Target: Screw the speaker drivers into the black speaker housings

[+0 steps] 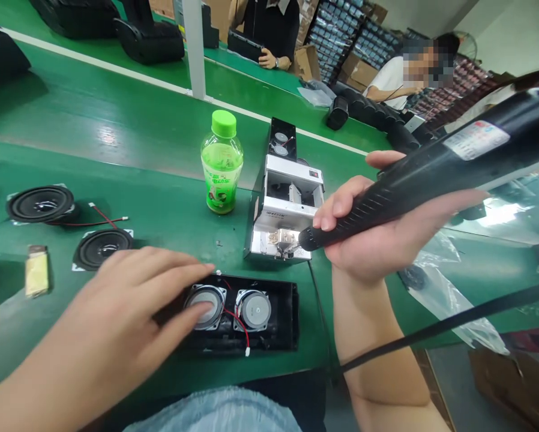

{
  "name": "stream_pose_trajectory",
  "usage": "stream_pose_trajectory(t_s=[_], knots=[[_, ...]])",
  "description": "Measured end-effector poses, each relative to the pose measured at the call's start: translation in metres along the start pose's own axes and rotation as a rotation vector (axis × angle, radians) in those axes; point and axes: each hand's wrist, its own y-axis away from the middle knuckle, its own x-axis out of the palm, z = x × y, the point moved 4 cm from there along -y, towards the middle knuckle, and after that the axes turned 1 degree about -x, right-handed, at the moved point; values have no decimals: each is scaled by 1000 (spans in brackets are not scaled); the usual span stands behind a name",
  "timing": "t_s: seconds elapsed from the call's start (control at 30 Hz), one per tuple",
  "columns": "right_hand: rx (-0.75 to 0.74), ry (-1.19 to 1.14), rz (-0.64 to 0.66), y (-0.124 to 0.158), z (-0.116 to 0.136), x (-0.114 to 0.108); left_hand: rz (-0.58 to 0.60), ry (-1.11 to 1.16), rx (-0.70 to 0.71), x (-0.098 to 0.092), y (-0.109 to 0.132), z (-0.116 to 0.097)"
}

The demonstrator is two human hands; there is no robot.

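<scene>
My right hand [377, 234] is wrapped around a black electric screwdriver [413, 162]. The screwdriver's nose meets the metal pick-up block [287, 239] on the front of a screw feeder [287, 201]; its bit tip is hard to make out. Below lies a black speaker housing [281, 312] with two speakers set in it, magnets up. My left hand [138, 294] reaches over the housing's left end, fingers stretched and thumb apart. Its thumb overlaps the left speaker [209, 306], and its fingertips are near the far rim. A red lead [240, 321] runs beside the right speaker [255, 309].
A green-capped bottle [222, 165] stands left of the feeder. Two loose speakers [39, 203] and a yellow-wrapped block [37, 273] lie at left. A black cable [440, 330] crosses my right forearm. Two people work across the bench, near a white post [194, 48].
</scene>
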Motion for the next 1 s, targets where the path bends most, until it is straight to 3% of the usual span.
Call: stream_pose_trajectory(t_s=[0.17, 0.47, 0.7, 0.9, 1.0], knots=[[-10, -28, 1, 1, -3, 1, -7, 39, 143, 13, -10, -30], [-1, -67, 11, -1, -5, 2, -37, 35, 141, 14, -7, -26], [-99, -44, 65, -7, -6, 6, -4, 29, 158, 15, -3, -24], [2, -52, 87, 1, -7, 9, 34, 43, 182, 23, -5, -42], [39, -71, 41, 13, 14, 0, 74, 13, 220, 32, -9, -53]])
